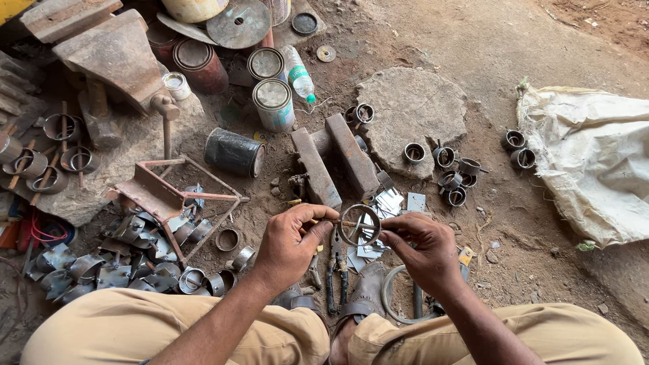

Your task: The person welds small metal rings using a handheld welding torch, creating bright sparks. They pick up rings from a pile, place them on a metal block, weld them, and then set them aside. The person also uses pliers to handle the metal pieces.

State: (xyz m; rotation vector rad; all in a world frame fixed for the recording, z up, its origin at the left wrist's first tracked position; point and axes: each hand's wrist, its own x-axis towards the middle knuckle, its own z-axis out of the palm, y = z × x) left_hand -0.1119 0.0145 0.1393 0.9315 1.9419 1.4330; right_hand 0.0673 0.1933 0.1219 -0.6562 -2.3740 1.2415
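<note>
1. We see the left hand pinching one end of a thin yellowish rod, its grip narrow, thumb and forefinger pressed together on it.
2. We see the right hand with its grip closed on the rim of a round grey metal ring, which it holds upright above the dirt floor, between the two hands.
3. The rod runs across the ring's opening towards the right hand; we cannot tell whether it touches the far rim.
4. Just below the ring, a pair of dark pliers lies on the floor between the person's sandalled feet, beside a scatter of small flat shiny metal pieces.
5. Two rusty rectangular steel blocks lie just beyond the hands, next to a flat grey stone slab.
6. To the left, a heap of bent grey sheet-metal cups sits by a rusty angle-iron frame.
7. To the right, several short metal cups stand near the stone, and a crumpled white sack lies well apart.
</note>
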